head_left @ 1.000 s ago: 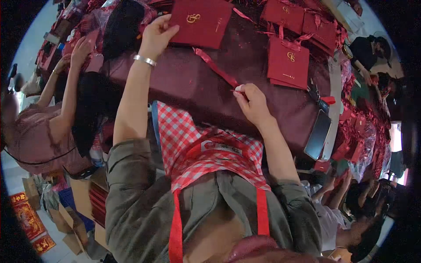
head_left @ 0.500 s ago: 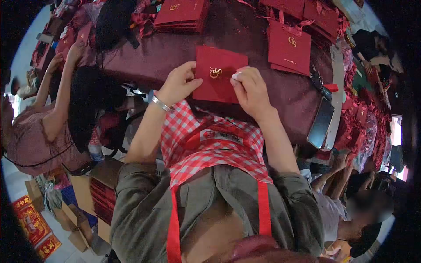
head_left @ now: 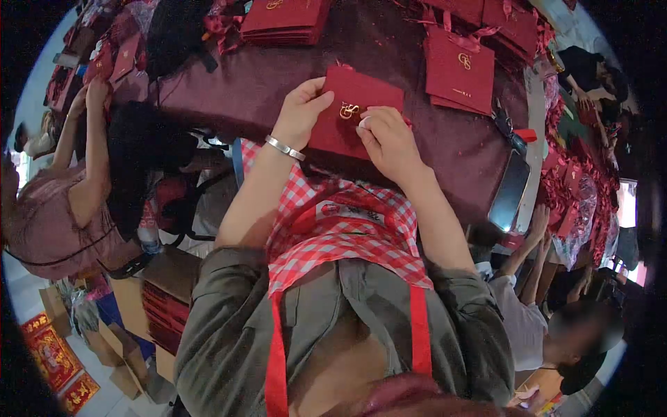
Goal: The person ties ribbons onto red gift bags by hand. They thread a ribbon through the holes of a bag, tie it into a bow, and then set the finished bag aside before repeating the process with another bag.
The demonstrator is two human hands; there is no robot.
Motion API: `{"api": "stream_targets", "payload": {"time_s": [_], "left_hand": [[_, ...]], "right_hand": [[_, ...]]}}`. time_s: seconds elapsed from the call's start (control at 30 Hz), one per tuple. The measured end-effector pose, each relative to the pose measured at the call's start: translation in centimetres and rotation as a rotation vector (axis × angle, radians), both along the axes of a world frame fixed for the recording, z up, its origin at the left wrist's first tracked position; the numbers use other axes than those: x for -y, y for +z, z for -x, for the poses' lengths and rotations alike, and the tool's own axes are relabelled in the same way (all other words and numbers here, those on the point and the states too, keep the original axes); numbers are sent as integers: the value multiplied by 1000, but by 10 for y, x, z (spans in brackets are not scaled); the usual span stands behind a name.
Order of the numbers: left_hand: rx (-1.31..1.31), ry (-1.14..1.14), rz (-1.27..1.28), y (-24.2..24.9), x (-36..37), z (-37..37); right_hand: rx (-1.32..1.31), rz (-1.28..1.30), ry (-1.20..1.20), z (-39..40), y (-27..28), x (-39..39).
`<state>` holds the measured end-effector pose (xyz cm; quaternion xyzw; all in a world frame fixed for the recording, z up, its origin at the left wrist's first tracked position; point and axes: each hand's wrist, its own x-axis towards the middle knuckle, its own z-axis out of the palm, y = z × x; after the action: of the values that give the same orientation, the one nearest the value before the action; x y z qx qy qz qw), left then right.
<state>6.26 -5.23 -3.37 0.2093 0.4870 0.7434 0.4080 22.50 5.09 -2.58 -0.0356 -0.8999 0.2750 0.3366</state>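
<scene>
In front of me a red paper gift bag [head_left: 337, 135] with gold lettering is tilted slightly, its printed face up. My left hand [head_left: 299, 117] grips its left edge, with the thumb over the front. The fingers of my right hand [head_left: 392, 142] are curled in a pinch around a small white wad [head_left: 364, 123], perhaps cloth or tissue. That wad is against the bag's face, just right of the gold letters. The fingertips under it are partly hidden.
A stack of red bags [head_left: 285, 24] lies at the back, and more bags with ribbon handles [head_left: 460, 73] lie at the back right. A phone [head_left: 509, 191] is at the table's right side. Co-workers [head_left: 66, 174] sit at left and right. Open cartons [head_left: 121, 351] stand on the floor.
The bag has shifted slightly right and turned a little clockwise. My left hand has moved up along its edge. The white wad has moved left and down, closer to the gold letters.
</scene>
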Motion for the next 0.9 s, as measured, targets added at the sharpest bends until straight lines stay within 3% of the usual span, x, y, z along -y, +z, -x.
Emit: {"api": "stream_targets", "payload": {"time_s": [0.2, 0.47, 0.9], "left_hand": [[38, -3, 52, 0, 10, 1], [49, -52, 51, -5, 11, 5], [-76, 49, 128, 8, 11, -5]], "right_hand": [[63, 12, -159, 7, 2, -3], [-60, -29, -158, 39, 5, -9], [0, 23, -143, 54, 10, -10]]}}
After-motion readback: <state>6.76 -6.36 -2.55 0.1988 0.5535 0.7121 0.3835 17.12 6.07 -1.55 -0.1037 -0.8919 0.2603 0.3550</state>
